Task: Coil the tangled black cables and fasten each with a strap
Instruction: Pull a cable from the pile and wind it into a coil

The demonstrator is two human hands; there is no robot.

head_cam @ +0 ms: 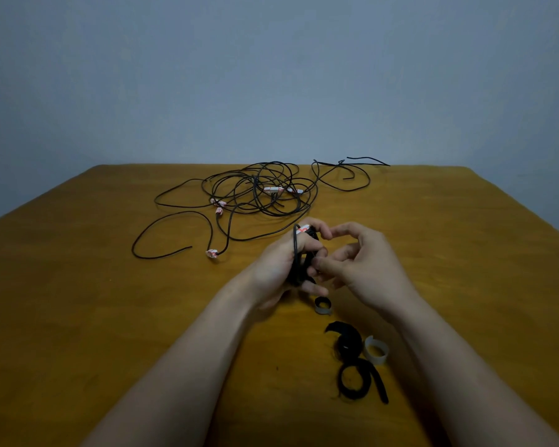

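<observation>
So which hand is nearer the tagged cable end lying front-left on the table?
Left. The left hand is right of the tagged end; the right hand is farther right, beyond the coil.

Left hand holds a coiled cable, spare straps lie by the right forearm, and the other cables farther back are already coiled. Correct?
No: the head view shows the other cables lying tangled, not coiled. The left hand does hold a coiled cable, with spare straps by the right forearm.

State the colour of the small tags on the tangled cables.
White tags with red marks; head view.
</observation>
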